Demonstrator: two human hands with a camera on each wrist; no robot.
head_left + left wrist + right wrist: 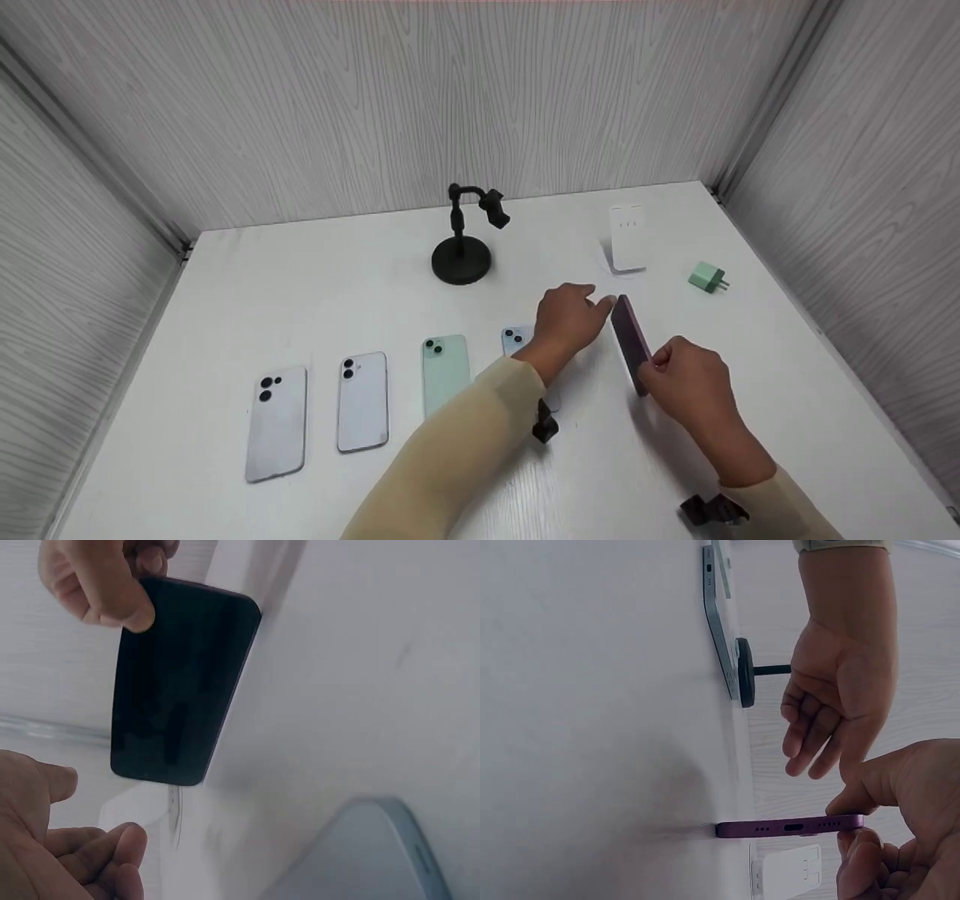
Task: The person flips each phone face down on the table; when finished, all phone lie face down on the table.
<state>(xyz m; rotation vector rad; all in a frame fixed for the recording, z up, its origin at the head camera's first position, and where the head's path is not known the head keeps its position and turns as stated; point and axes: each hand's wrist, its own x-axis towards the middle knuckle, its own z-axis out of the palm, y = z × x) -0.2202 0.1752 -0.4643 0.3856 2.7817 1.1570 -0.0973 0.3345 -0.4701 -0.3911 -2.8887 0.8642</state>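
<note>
My right hand [694, 379] pinches a purple phone [791, 826] near one end, thumb on the screen side. The phone stands on its long edge, its lower edge right at the tabletop, with the dark screen [180, 682] facing left. At its far end is my left hand [570, 319], thumb tip close to the phone's corner and fingers loosely bent around nothing. In the left wrist view a gap shows between that hand and the phone. Under the left forearm lies a light blue phone [514, 337], back up and partly hidden.
Left of my arm lie a mint green phone [445, 367], a white phone [363, 405] and a larger pale phone [277, 427]. A black phone stand [461, 260] is at the back. A white slotted block [627, 236] and a green plug [706, 277] are behind right.
</note>
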